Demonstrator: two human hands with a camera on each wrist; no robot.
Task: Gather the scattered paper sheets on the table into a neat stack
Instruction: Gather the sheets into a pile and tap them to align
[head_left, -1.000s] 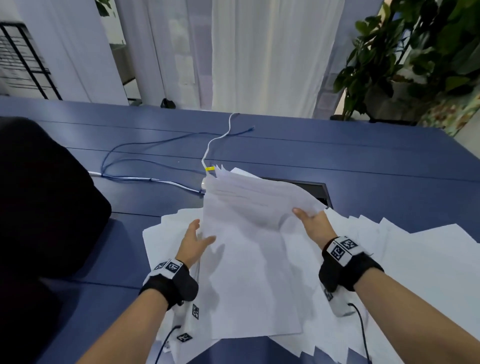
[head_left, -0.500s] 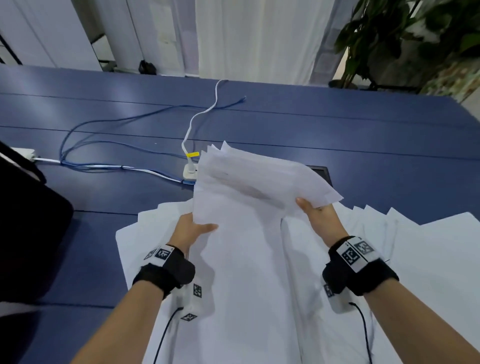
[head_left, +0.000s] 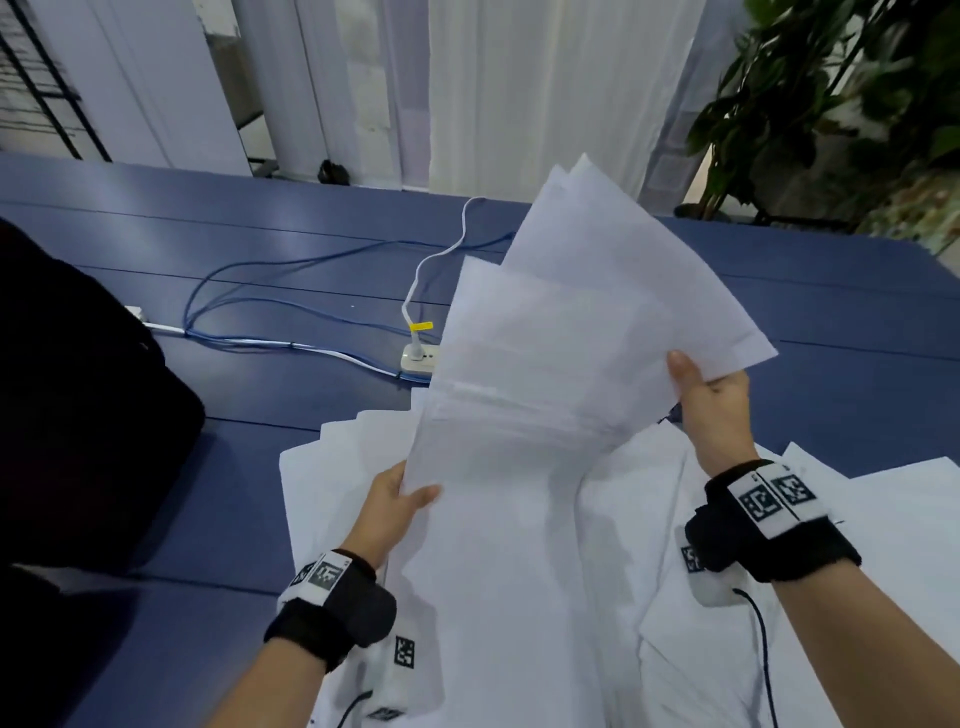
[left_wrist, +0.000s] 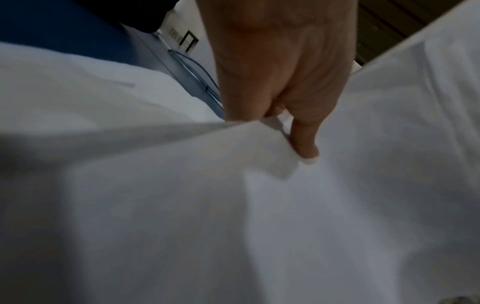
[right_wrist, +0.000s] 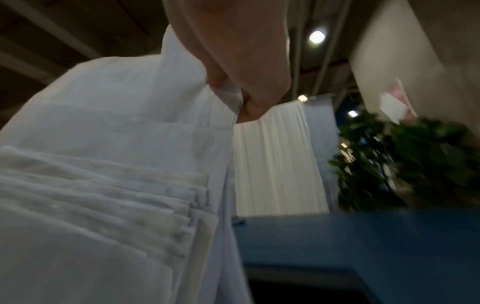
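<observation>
- The left hand (head_left: 392, 506) pinches the near left corner of a lifted bundle (head_left: 561, 374) of paper sheets, thumb on top and fingers under; the left wrist view shows the thumb (left_wrist: 305, 142) pressed onto the paper there.
- The right hand (head_left: 714, 410) grips the bundle's right edge, thumb on top, fingers curled beneath; in the right wrist view the sheet edges (right_wrist: 182, 205) fan out unevenly below that grip.
- The bundle is raised off the counter (head_left: 260, 395) and tilted, its far corner high and its sheets not squared up.
- More loose sheets (head_left: 545, 597) lie spread on the counter under and around the bundle, reaching out to its right and towards the near edge.
- A white power strip (head_left: 418, 358) sits just left of the bundle, with a white cable (head_left: 441, 254) and blue cables (head_left: 234, 270) running off left of it.
- A black object (head_left: 78, 415) lies well left of the bundle.
- A plant (head_left: 841, 104) stands beyond the counter, to the bundle's far right.
</observation>
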